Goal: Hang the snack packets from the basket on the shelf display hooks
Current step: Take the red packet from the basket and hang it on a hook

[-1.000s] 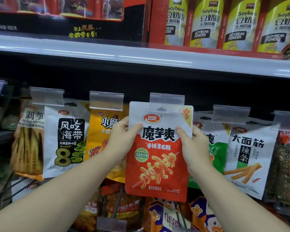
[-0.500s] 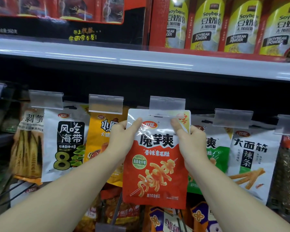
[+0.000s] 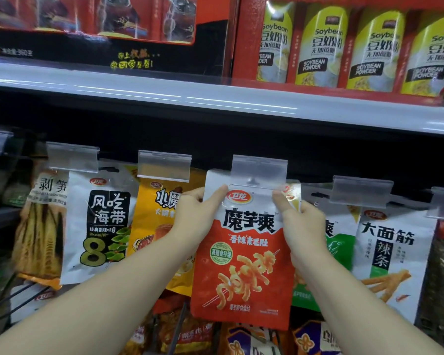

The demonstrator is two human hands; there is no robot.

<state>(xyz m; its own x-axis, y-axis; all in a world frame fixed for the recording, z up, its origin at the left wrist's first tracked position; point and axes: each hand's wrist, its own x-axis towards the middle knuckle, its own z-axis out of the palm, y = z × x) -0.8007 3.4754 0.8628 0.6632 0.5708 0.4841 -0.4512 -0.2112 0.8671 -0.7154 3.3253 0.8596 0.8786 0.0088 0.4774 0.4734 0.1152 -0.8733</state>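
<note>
Above both sets of fingers runs the grey shelf edge (image 3: 215, 98), carrying four soybean powder packs (image 3: 321, 47) in a red tray and a black-and-red box (image 3: 108, 24) left of them. Below it, six clear label holders (image 3: 259, 171) sit in a row at the hook ends, the outermost two cut by the frame edges. One red-and-white konjac snack packet (image 3: 244, 252) hangs upright between the two hands, long axis vertical, printed face toward the camera, its white top edge tucked behind the middle label holder. Left hand (image 3: 192, 219) pinches the packet's upper left edge, thumb on the front and fingers curled behind. Right hand (image 3: 301, 226) pinches the upper right edge the same way, thumb pressed on the front near the top corner. Just left of the left fingers hangs a yellow packet (image 3: 159, 226), then a white seaweed packet (image 3: 100, 226), then a bamboo shoot packet (image 3: 41, 226). Right of the right fingers hang a green-and-white packet (image 3: 341, 252) and a white spicy strip packet (image 3: 392, 257).
</note>
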